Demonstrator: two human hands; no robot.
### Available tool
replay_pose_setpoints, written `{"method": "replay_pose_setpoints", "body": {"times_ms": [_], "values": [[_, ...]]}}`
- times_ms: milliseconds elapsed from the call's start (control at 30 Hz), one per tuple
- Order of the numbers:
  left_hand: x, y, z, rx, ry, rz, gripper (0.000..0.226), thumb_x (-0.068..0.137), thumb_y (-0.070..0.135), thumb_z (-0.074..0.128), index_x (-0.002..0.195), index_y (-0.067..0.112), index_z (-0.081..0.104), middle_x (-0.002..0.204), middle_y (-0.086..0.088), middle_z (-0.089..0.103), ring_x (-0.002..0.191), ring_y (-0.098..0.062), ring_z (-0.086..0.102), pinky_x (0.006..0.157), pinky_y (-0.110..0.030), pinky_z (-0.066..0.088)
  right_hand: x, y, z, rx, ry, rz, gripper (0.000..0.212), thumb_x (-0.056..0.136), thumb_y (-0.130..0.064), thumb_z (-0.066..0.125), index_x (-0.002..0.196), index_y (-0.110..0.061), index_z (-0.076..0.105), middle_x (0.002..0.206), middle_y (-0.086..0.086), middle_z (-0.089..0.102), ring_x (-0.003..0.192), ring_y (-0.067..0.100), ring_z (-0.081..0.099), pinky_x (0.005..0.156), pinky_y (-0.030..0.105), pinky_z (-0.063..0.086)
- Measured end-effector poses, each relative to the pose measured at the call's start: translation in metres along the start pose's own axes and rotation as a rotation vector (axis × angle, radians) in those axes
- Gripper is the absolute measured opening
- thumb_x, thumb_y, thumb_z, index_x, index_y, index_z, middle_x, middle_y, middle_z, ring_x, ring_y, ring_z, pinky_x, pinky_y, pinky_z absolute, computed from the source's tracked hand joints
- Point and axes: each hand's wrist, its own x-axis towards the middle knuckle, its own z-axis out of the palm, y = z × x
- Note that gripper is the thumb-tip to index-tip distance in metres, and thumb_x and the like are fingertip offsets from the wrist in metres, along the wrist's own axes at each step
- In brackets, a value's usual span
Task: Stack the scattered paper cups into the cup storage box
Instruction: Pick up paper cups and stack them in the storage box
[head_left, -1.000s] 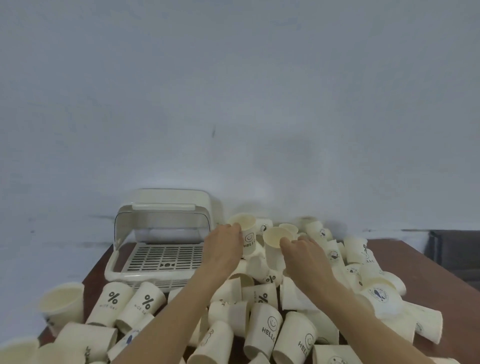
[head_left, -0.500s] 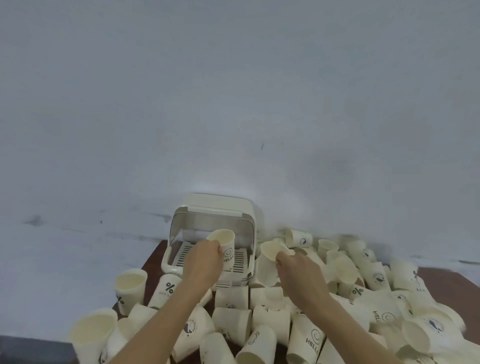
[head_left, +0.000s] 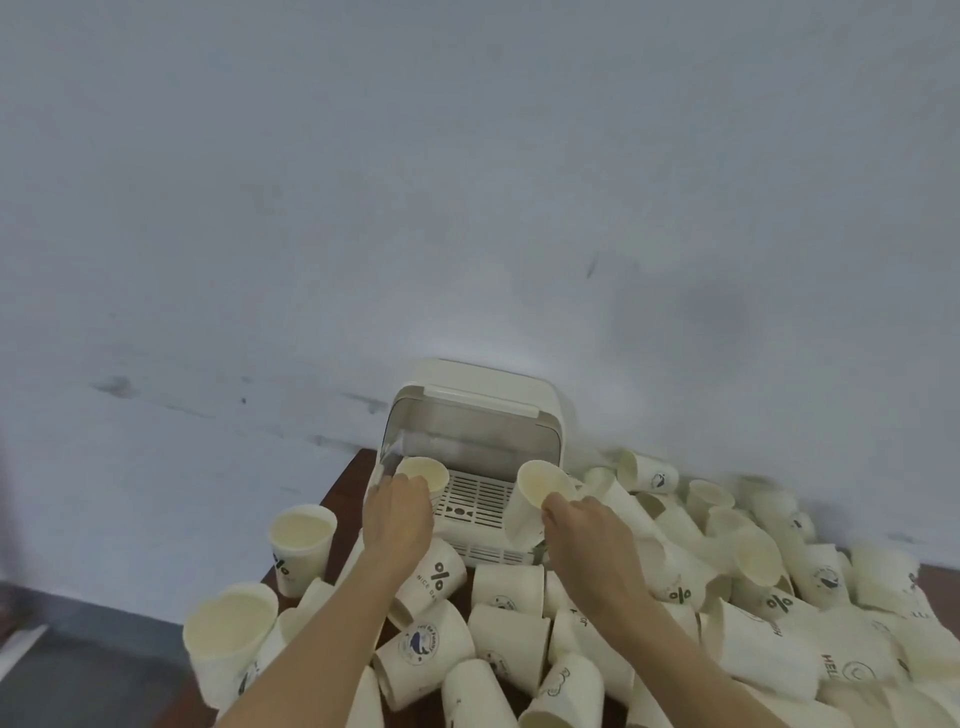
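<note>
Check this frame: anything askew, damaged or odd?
Nothing damaged. Loose paper cups lie tipped across the table, as expected. Each hand, left hand and right hand, holds one cup at the open storage box.

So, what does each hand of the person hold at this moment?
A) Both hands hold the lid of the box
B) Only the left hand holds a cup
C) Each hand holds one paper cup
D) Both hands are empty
C: the left hand grips a cup over the left side of the storage box, and the right hand grips another cup at the box's right front corner.
</note>
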Motion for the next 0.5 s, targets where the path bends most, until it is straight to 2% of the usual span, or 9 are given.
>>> {"method": "replay_pose_setpoints", "body": {"times_ms": [167, 367, 433, 500], "values": [[0.002, -0.008, 0.010, 0.039, -0.045, 0.023, 0.023, 0.093, 0.011, 0.045, 0.107, 0.016, 0.063, 0.105, -0.002, 0.065, 0.097, -0.020, 0.061, 0.082, -0.029, 0.044, 0.017, -0.018, 0.018, -0.009, -0.004, 0.022, 0.033, 0.061, -0.005, 0.080, 0.060, -0.017, 0.049, 0.044, -0.005, 0.041, 0.042, 0.015, 0.029, 0.041, 0.025, 0.016], [0.004, -0.010, 0.014, 0.018, -0.052, 0.040, 0.022, 0.094, 0.009, 0.044, 0.105, 0.015, 0.063, 0.101, -0.003, 0.067, 0.093, -0.019, 0.062, 0.079, -0.028, 0.044, 0.045, -0.041, 0.042, 0.047, 0.038, 0.067, 0.035, 0.054, -0.001, 0.081, 0.060, -0.017, 0.050, 0.044, -0.004, 0.047, 0.043, 0.015, 0.027, 0.043, 0.025, 0.018], [0.004, -0.010, 0.013, 0.011, -0.051, 0.045, 0.021, 0.094, 0.009, 0.044, 0.103, 0.015, 0.062, 0.100, -0.003, 0.067, 0.092, -0.020, 0.062, 0.077, -0.028, 0.043, 0.050, -0.046, 0.048, 0.054, 0.004, 0.073, 0.027, 0.062, -0.001, 0.077, 0.065, -0.015, 0.053, 0.051, -0.002, 0.053, 0.047, 0.019, 0.034, 0.047, 0.027, 0.020], [0.005, -0.011, 0.014, 0.010, -0.056, 0.049, 0.020, 0.093, 0.009, 0.044, 0.101, 0.015, 0.061, 0.099, -0.003, 0.067, 0.092, -0.021, 0.061, 0.077, -0.029, 0.041, 0.053, -0.049, 0.056, 0.042, -0.029, 0.053, 0.010, 0.082, -0.005, 0.061, 0.083, -0.014, 0.056, 0.071, 0.003, 0.063, 0.060, 0.022, 0.042, 0.053, 0.031, 0.026]]}}
